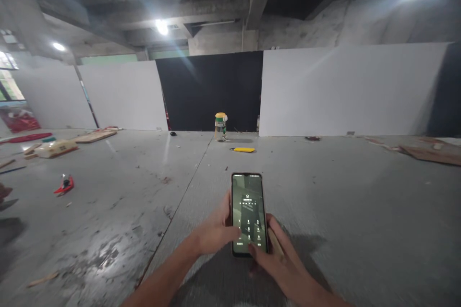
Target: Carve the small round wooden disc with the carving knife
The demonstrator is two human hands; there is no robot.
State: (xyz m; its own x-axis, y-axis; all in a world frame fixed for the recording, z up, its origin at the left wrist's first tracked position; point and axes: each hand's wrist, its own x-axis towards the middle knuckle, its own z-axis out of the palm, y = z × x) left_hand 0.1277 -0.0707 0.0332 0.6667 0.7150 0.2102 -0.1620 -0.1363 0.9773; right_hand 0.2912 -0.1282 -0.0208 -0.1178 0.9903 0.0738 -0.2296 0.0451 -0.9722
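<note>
As both forearms reach in from the lower edge of the view, the person's two bare hands meet around a phone [248, 211], which stands upright at the lower centre, just right of the middle, above the grey floor [345, 230]. The left hand [214, 234] is clamped on the phone's left side, thumb laid over the screen's lower left. The right hand [284, 266] closes round the lower right side, thumb tip at the bottom of the screen; a tan strip [276, 245], too blurred to identify, lies against that hand.

On the screen a number pad shows 1, 2, 3, 5, 6, 8 and 9 in white, with the left thumb over part of its left column. Above the digits run a row of small dots, a short line of characters too small to read and a round icon. Tiny status marks line the top edge, and small words sit in both bottom corners. The phone is tall and dark-rimmed with rounded corners, its lit screen a murky green with a darker block in the middle.

Farther out, a wood scrap [43, 279] lies on the floor at left, with a red object [65, 184] beyond it. Ahead are a yellow cutter [244, 150] and, just behind it, an upright clear bottle [221, 129] with a yellow lid. A black panel [212, 88] stands behind the bottle, between white panels [342, 91], under ceiling lamps [162, 27].
</note>
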